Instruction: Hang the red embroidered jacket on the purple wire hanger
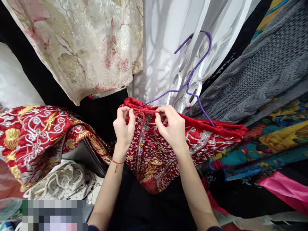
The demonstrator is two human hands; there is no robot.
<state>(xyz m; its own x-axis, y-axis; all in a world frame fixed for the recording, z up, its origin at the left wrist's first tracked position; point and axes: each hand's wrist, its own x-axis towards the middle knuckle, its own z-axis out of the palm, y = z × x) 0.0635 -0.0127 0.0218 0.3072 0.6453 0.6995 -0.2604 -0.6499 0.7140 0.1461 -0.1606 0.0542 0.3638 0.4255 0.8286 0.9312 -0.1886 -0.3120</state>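
Note:
A red embroidered garment (204,138) with silver and gold patterns hangs on a purple hanger (192,75). My left hand (124,126) and my right hand (172,126) are both at its top edge, fingers pinched on a thin red tie cord (142,123). A loop of the cord dangles between the two hands. A red thread bracelet circles my left wrist.
Another red embroidered cloth (33,138) lies at left above a white knotted fabric (62,184). A cream floral garment (86,45) hangs above. A grey knit (260,70) and colourful printed fabrics (269,144) fill the right. White curtain behind.

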